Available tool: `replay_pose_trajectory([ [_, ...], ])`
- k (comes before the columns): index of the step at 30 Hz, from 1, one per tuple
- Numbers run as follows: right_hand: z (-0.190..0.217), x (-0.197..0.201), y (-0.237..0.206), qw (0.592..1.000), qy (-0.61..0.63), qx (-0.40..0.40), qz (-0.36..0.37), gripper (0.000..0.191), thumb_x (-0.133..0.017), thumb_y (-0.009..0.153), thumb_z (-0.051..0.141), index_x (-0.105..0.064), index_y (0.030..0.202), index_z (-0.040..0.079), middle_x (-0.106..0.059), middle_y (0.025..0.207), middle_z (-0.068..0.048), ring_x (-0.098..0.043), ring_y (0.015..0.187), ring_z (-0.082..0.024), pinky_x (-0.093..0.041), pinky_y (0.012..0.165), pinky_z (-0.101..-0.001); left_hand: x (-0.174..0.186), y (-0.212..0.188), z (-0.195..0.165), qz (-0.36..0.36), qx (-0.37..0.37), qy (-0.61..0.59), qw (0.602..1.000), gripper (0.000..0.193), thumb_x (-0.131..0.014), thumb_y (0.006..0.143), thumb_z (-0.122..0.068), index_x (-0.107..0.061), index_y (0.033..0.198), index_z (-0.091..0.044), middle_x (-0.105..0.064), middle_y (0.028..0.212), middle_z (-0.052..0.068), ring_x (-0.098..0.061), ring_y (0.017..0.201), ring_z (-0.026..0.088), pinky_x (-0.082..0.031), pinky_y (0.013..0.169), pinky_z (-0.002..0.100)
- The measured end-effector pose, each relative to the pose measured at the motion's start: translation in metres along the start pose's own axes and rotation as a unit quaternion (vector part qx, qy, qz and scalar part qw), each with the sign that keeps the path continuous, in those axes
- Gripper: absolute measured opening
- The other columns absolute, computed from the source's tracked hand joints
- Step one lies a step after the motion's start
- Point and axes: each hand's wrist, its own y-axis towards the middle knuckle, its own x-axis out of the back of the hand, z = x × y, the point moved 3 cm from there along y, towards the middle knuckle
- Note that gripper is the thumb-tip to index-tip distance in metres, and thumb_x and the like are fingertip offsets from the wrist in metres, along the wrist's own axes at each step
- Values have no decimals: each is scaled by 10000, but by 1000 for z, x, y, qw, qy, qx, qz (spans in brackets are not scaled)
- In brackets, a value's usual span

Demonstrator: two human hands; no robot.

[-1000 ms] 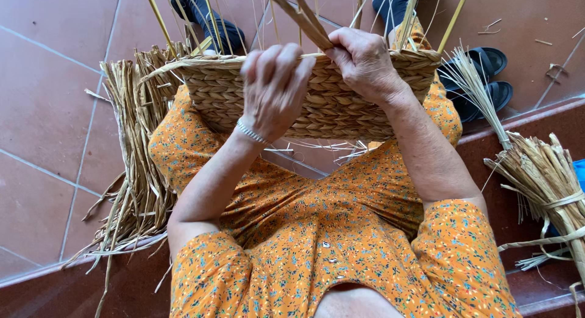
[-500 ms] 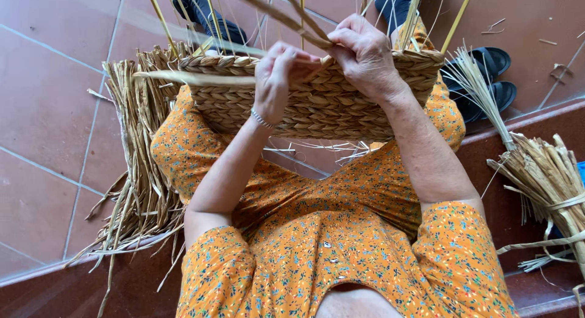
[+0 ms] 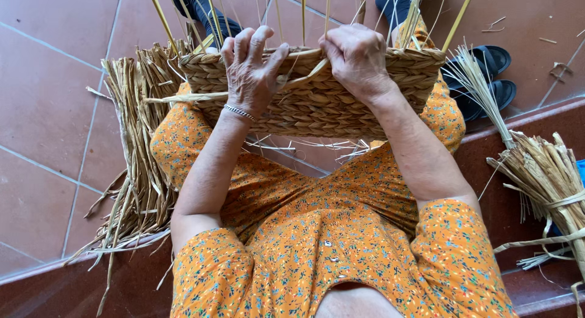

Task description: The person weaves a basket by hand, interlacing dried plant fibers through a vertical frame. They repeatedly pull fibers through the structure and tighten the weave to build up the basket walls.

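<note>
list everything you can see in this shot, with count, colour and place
half-woven straw basket: one, tan, on the lap, upright stakes rising from its rim
flat straw strand: one, pale yellow, running left from the basket
loose dried straw pile: one, tan, on the floor at left
tied straw bundle: one, tan, on the step at right
black sandals: two, right of the basket
terracotta floor tiles: reddish brown
orange floral dress: one, worn
silver bracelet: one, left wrist
left hand: on the basket rim
right hand: gripping the rim

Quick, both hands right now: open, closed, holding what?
Left hand: fingers loosely curled over the woven basket rim, on a flat straw strand.
Right hand: closed, gripping the rim.
</note>
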Motion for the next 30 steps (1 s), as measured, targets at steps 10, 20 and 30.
replay_pose_trajectory([
  [10,17,-17,3,990,-90,94,-56,206,-735,1002,13,-666,1187,72,-705,1098,-103,-705,929,-234,-591,768,-350,19,-32,-13,114,17,-7,993,244,-758,969,-270,-660,1092,-84,-567,1142,113,-531,1125,306,-374,1040,544],
  [20,39,14,15,997,32,72,27,126,-779,987,74,-721,1098,82,-773,990,-89,-674,829,-256,-562,754,-370,77,3,-24,-156,14,92,983,197,-780,923,-166,-624,1042,-152,-537,1322,107,-539,1209,300,-289,1055,599],
  [30,-5,-34,7,996,45,-56,-47,200,-548,1087,32,-552,1287,17,-732,783,-45,-728,661,-167,-586,569,-314,-72,47,10,112,200,-201,952,232,-620,960,-11,-651,1185,-62,-725,977,210,-744,839,390,-582,787,474],
])
